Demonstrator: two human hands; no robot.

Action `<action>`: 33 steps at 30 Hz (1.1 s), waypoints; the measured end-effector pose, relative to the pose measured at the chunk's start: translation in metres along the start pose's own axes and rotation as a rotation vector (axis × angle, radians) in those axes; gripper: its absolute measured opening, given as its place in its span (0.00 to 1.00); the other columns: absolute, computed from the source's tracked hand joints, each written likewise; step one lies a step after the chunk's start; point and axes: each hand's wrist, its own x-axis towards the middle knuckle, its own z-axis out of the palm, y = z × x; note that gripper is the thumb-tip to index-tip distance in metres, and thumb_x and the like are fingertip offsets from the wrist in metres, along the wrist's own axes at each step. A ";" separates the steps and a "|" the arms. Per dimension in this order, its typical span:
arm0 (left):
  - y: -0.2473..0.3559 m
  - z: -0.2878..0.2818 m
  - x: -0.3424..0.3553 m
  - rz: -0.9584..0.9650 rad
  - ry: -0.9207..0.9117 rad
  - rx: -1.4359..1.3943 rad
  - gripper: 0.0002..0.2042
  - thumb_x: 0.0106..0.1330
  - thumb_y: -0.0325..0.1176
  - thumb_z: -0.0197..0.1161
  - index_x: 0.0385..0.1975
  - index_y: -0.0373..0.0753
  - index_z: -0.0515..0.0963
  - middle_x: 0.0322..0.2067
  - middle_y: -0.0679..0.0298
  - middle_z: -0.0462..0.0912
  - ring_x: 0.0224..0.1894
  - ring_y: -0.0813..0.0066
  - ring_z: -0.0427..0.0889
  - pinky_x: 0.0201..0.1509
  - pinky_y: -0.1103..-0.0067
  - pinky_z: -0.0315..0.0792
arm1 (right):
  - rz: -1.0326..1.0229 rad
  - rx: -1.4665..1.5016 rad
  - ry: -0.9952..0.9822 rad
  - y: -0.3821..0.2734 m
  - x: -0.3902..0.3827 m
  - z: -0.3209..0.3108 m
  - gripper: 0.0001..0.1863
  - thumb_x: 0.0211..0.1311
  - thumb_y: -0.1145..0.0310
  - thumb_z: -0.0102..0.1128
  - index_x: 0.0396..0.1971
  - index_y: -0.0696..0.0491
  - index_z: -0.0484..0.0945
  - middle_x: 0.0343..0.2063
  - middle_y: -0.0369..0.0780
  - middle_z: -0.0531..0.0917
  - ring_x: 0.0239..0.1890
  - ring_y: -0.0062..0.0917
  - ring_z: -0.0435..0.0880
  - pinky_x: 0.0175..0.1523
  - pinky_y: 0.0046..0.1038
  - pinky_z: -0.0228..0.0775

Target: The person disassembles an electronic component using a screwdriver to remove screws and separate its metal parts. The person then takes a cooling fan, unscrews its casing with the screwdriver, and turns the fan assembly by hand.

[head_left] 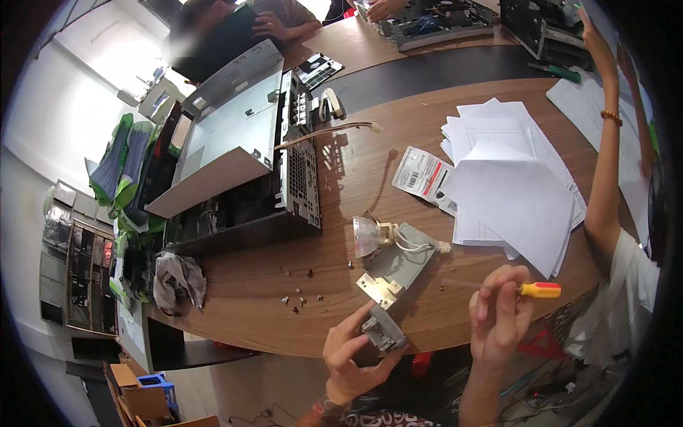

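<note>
My left hand (pixel 350 356) grips a small grey plastic part (pixel 384 333) at the front edge of the wooden table (pixel 334 256). To its right, my right hand (pixel 498 320) is closed on a screwdriver (pixel 539 290) with a yellow and red handle, its thin shaft pointing left. Just beyond my left hand lies a lamp assembly: a glass reflector (pixel 367 237) with white wires, a grey metal housing (pixel 415 263) and a brass-coloured plate (pixel 380 288). Several loose screws (pixel 301 301) are scattered to the left of it.
An open computer case (pixel 220 142) fills the left, near a grey cloth (pixel 178 281). A paper stack (pixel 509 185) and barcoded packet (pixel 420 178) lie right of centre. A person's hand (pixel 267 25) shows at top; another person's arm (pixel 605 156) reaches along the right. More cases (pixel 427 25) stand beyond.
</note>
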 end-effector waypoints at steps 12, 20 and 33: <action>0.004 -0.008 0.003 -0.011 -0.111 0.028 0.38 0.45 0.30 0.80 0.51 0.46 0.57 0.52 0.40 0.76 0.48 0.54 0.79 0.48 0.69 0.74 | 0.122 -0.101 -0.033 0.006 0.000 0.006 0.08 0.66 0.72 0.59 0.37 0.60 0.73 0.36 0.51 0.82 0.23 0.23 0.78 0.25 0.20 0.72; 0.004 -0.008 0.000 -0.029 -0.116 -0.004 0.38 0.45 0.26 0.78 0.51 0.45 0.56 0.52 0.39 0.74 0.50 0.53 0.78 0.51 0.68 0.74 | 0.151 -0.124 -0.140 0.005 -0.006 0.002 0.10 0.67 0.69 0.60 0.37 0.61 0.73 0.29 0.48 0.84 0.23 0.20 0.79 0.27 0.19 0.71; -0.005 0.001 -0.006 0.019 0.039 -0.042 0.37 0.44 0.31 0.79 0.51 0.49 0.61 0.50 0.43 0.78 0.41 0.56 0.81 0.40 0.73 0.72 | 0.221 -0.193 -0.181 0.001 -0.009 0.008 0.06 0.63 0.77 0.61 0.35 0.64 0.77 0.29 0.45 0.85 0.32 0.25 0.86 0.31 0.19 0.79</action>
